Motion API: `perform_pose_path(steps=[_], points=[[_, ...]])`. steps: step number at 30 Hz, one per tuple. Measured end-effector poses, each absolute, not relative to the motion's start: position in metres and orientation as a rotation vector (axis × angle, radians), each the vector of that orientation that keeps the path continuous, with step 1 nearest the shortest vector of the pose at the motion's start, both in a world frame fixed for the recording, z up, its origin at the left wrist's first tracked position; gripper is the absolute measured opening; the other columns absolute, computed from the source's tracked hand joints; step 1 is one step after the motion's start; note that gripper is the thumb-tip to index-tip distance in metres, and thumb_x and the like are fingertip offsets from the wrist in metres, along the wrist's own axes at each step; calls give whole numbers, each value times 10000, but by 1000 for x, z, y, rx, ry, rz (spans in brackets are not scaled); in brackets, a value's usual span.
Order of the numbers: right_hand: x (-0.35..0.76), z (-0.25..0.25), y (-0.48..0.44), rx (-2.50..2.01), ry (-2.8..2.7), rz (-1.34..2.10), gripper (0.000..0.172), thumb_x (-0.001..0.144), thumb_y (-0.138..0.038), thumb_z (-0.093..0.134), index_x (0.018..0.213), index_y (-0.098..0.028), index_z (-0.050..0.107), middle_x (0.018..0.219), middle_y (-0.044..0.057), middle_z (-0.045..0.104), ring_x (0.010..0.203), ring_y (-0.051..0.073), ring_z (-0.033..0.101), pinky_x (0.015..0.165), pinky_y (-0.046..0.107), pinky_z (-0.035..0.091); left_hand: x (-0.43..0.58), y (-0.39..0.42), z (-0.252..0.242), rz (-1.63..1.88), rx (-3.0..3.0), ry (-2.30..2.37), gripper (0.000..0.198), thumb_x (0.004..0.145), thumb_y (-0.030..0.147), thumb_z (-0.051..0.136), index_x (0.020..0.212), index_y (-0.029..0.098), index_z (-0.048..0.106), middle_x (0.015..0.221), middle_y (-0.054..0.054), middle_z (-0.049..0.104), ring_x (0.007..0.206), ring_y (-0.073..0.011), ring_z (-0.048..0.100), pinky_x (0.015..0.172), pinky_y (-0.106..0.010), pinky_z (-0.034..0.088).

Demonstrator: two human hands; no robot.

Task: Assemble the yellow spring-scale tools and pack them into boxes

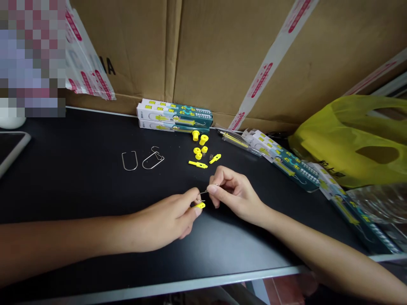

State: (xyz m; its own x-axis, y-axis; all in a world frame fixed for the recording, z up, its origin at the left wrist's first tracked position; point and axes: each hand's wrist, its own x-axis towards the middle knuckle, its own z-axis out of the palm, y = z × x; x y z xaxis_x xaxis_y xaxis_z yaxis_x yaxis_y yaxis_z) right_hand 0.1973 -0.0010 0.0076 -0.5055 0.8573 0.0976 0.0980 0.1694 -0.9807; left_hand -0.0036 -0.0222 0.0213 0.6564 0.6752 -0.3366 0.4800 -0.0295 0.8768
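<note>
My left hand (184,212) is closed on a small yellow plastic piece (201,205), whose tip sticks out past the thumb. A thin metal wire hook (203,192) spans the gap between my hands. Thumb and fingertips of my right hand (232,190) pinch its right end; how it meets the yellow piece is partly hidden by the fingers. Just beyond my hands lie a yellow slotted rod (197,164) and a shorter yellow slotted piece (215,159), with small dark springs beside it. Several yellow caps (204,140) and rings (197,151) are grouped farther back.
Bent wire loops (129,161) lie left on the black table (79,182). Printed boxes (174,116) are stacked against the cardboard (127,51); more boxes (282,159) run down the right side beside a yellow plastic bag (343,135). A tablet-like device (11,148) sits far left.
</note>
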Motion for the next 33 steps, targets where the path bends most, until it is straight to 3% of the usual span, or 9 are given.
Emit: perform_pose_path(steps=[13, 19, 26, 33], points=[[201, 4, 7, -986, -1823, 1455, 310, 811, -419, 679, 755, -173, 497, 601, -44, 533, 499, 68, 479, 463, 183, 431, -1, -17, 19, 359, 1587, 944, 218, 962, 346, 318, 897, 202, 468, 574, 75, 506, 449, -75, 386, 478, -216, 320], [203, 11, 6, -1027, -1931, 1457, 290, 836, -426, 646, 795, -167, 521, 627, -31, 542, 534, 77, 499, 496, 191, 452, -2, -15, 17, 383, 1584, 961, 226, 959, 335, 324, 815, 202, 436, 589, 77, 492, 462, -71, 379, 482, -215, 318], [209, 15, 8, -980, -2182, 1228, 221, 858, -338, 641, 760, -154, 568, 692, -6, 569, 609, 91, 507, 556, 207, 417, -3, -14, 16, 335, 1643, 969, 224, 956, 309, 327, 785, 205, 426, 587, 63, 498, 537, -97, 439, 540, -231, 346], [204, 9, 3, -950, -2139, 1118, 233, 836, -328, 674, 729, -159, 555, 650, -17, 566, 569, 91, 514, 544, 211, 415, -4, -17, 16, 289, 1764, 954, 223, 956, 255, 299, 767, 205, 406, 618, 56, 459, 576, -109, 428, 573, -249, 342]])
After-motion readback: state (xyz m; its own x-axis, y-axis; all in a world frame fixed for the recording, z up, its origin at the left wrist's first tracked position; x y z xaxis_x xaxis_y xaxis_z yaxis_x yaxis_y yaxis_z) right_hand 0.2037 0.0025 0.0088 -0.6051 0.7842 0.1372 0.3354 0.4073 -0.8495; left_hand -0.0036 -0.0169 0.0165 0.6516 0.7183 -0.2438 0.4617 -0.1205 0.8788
